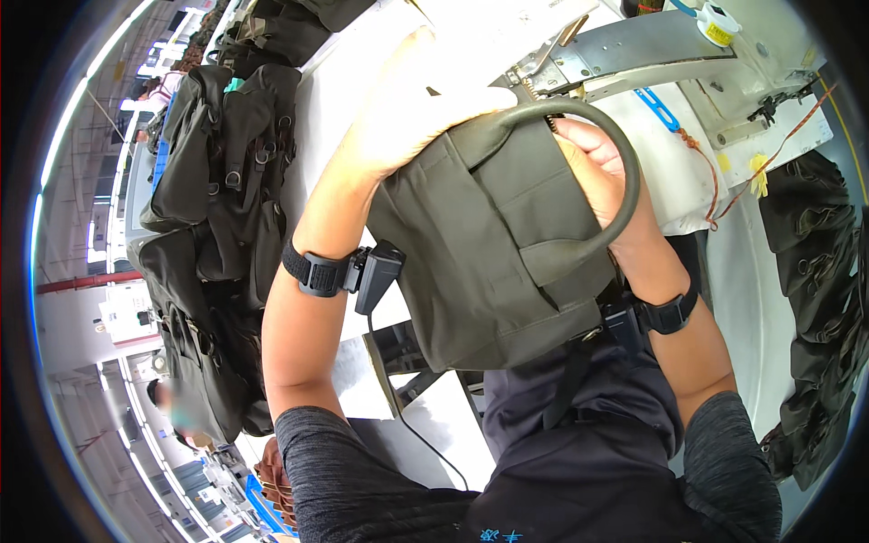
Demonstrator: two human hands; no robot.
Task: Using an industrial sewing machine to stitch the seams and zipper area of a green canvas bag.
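Note:
A dark olive fabric bag (453,262) hangs in front of me with its rounded carry handle (625,199) arching out to the right. My left hand (434,104) grips its upper left edge; the thumb lies along the top, and glare washes out the other fingers. On the right side, my right hand (597,163) is closed on the bag's edge, partly seen through the handle loop. Dark zipper teeth (550,121) show at the bag's top edge, between my hands. Just beyond stands the sewing machine (634,54), close to the bag's top.
Dark bags are heaped along the left (222,181), and more dark fabric pieces (815,290) hang at the right. A blue strip (656,109) and a reddish cord (711,181) lie by the machine. A white spool (718,25) sits on top. A black cable (412,430) dangles from my left wrist device.

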